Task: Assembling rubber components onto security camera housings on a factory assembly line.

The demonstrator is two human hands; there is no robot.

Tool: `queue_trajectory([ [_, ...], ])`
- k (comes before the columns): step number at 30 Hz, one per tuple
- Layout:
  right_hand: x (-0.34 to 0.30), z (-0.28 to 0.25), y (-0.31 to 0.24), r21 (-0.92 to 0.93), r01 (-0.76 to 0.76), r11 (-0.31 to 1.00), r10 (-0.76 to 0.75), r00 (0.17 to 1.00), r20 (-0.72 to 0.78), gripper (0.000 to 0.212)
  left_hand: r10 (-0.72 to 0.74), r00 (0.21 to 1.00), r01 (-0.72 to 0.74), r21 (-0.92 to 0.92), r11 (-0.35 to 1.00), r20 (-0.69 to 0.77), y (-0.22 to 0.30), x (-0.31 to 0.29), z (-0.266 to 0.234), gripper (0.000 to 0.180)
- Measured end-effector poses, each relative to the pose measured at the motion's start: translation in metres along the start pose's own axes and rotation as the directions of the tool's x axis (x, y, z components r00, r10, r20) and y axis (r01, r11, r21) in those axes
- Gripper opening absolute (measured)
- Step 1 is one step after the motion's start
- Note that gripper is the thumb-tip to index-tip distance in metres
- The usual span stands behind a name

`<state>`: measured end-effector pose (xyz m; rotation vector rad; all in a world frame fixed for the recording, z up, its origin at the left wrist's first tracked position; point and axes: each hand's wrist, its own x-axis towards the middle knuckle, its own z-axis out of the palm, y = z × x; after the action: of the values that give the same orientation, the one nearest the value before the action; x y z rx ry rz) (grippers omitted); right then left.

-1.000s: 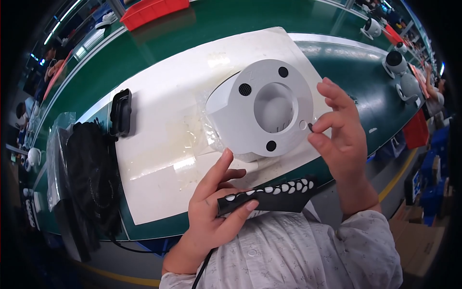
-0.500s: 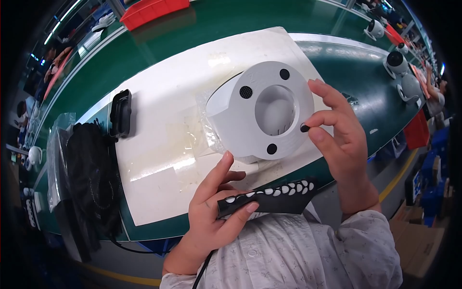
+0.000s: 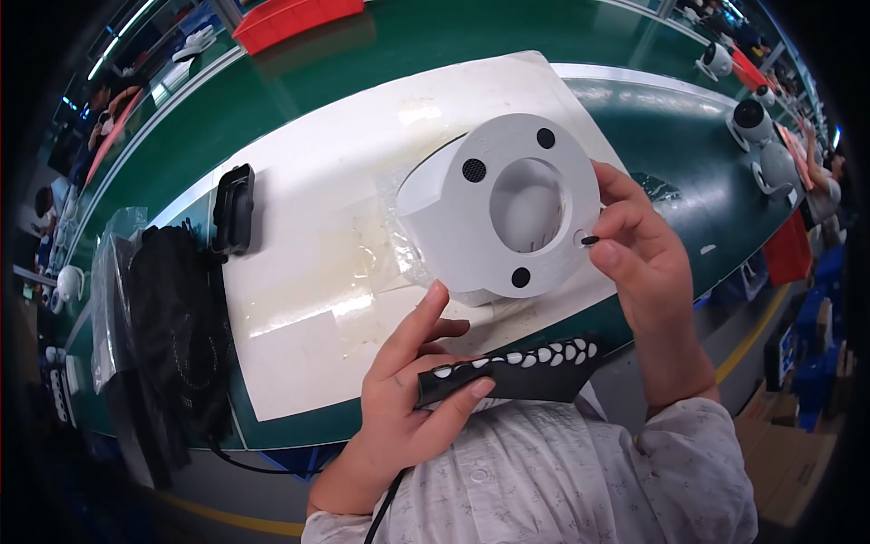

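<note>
A white plastic housing (image 3: 435,204) lies on the board with its flat, ring-shaped base (image 3: 521,131) facing up. Round black pads sit on the ring at the upper left, upper right and bottom; a bare round recess (image 3: 581,238) shows at the lower right. Right beside that recess, my right hand (image 3: 639,254) pinches a small round black pad (image 3: 590,240) between thumb and forefinger, seen nearly edge-on. My left hand (image 3: 412,381) grips a black backing sheet (image 3: 507,374) with white oval cut-outs along its upper edge, index finger stretched toward the housing.
A white board (image 3: 308,272) covers part of the green table (image 3: 308,118). At left lie a black tray-like part (image 3: 236,210), a black mesh bag (image 3: 177,326) and clear plastic wrap (image 3: 109,299). A red bin (image 3: 294,20) stands behind; white camera-like devices (image 3: 750,118) stand far right.
My right hand has brought the black pad close to the recess and tilted it edge-on. The bare recess now shows. My left hand keeps its hold on the sheet.
</note>
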<state>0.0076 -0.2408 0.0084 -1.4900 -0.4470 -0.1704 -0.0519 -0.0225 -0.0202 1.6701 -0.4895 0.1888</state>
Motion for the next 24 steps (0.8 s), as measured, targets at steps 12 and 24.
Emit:
queue_trajectory([
  [12,-0.006,-0.001,-0.010,-0.112,-0.115,0.987,0.114,0.993,-0.014,0.014,-0.002,1.000,0.002,0.006,1.000,-0.003,0.002,-0.003,0.001,0.022],
  [24,-0.002,-0.004,-0.021,-0.513,0.114,0.851,-0.068,0.992,0.107,0.020,-0.045,0.999,0.045,-0.014,0.999,-0.003,0.003,0.002,0.001,0.020],
])
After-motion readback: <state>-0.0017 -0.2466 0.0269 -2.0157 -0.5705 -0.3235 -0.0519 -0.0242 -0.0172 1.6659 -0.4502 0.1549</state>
